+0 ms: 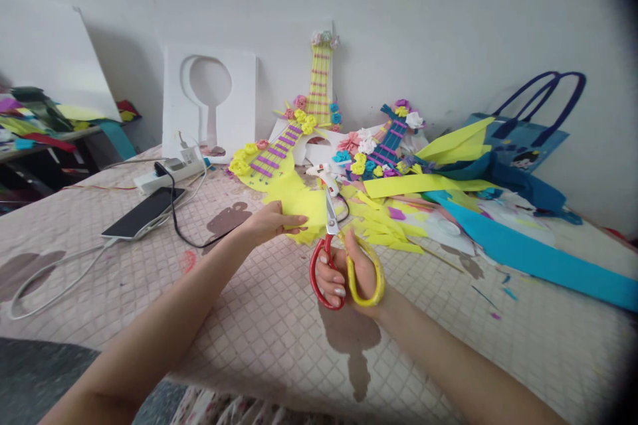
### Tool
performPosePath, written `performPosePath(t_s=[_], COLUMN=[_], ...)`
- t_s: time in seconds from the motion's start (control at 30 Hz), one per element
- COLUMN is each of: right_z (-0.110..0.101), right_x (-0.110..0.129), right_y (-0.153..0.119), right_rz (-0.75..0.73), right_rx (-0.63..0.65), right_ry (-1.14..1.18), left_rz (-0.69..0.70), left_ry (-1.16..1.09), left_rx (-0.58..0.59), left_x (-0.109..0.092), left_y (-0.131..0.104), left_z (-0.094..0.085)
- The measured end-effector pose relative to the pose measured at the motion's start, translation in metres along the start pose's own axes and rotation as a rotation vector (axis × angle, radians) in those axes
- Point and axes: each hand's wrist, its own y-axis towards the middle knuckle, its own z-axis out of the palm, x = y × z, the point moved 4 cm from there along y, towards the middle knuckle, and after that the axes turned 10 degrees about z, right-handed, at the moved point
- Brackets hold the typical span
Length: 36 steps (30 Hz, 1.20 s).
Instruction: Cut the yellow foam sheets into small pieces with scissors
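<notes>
My left hand (273,222) pinches the near-left edge of a sheet of yellow crepe paper (308,201) above the table. In my right hand (351,272) is a pair of scissors (331,222), one handle red and the other yellow, with fingers and thumb through the loops. The blades point away from me, close together at the right side of the yellow paper; whether they touch it I cannot tell. Just beyond the blades lies a white glue gun (326,179). Yellow paper strips (386,229) are scattered to the right of the scissors.
Flower-trimmed paper guitars, one yellow (272,156) and one blue (391,143), stand at the back. A phone (144,212) and a power strip (169,176) with cables lie left. Blue paper (538,249) stretches right, before a blue bag (535,136). A white foam board (172,99) leans on the wall.
</notes>
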Motion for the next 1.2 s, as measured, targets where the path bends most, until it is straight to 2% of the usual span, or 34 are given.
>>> performPosePath(t_s=[0.17, 0.23, 0.3, 0.43, 0.5, 0.7, 0.77, 0.87, 0.93, 1.0, 1.07, 1.2], right_z=[-0.004, -0.009, -0.017, -0.034, -0.038, -0.04, -0.042, -0.047, -0.048, -0.049, -0.048, -0.045], right_x=[0.001, 0.003, 0.009, 0.028, 0.035, 0.036, 0.035, 0.036, 0.037, 0.037, 0.035, 0.032], right_y=[0.002, 0.002, 0.002, -0.005, -0.009, -0.008, -0.008, -0.008, -0.009, -0.008, -0.007, -0.006], right_rz=[-0.018, -0.034, -0.095, -0.311, -0.375, -0.399, -0.418, -0.425, -0.423, -0.406, -0.383, -0.348], right_rx=[-0.029, -0.078, -0.19, -0.532, -0.642, -0.665, -0.682, -0.715, -0.719, -0.708, -0.692, -0.693], right_ry=[-0.013, -0.027, -0.058, -0.202, -0.292, -0.441, -0.444, -0.438, -0.436, -0.442, -0.447, -0.457], left_rz=[0.004, 0.002, -0.001, -0.007, -0.019, -0.1, -0.084, 0.033, 0.133, 0.207, 0.222, 0.212], left_ry=[-0.014, -0.006, -0.002, -0.019, -0.019, -0.038, -0.049, -0.042, 0.025, 0.16, 0.34, 0.677], left_rx=[0.006, 0.01, 0.004, 0.006, 0.018, 0.145, 0.067, -0.142, -0.293, -0.381, -0.38, -0.318], left_x=[0.0, 0.001, 0.001, 0.003, 0.006, 0.022, 0.023, 0.013, 0.003, -0.005, -0.008, -0.003], left_y=[0.0, 0.0, 0.0, 0.001, 0.0, -0.001, 0.002, 0.009, 0.012, 0.014, 0.016, 0.024], left_z=[0.0, -0.001, -0.001, -0.001, 0.002, 0.016, 0.011, -0.01, -0.028, -0.041, -0.046, -0.041])
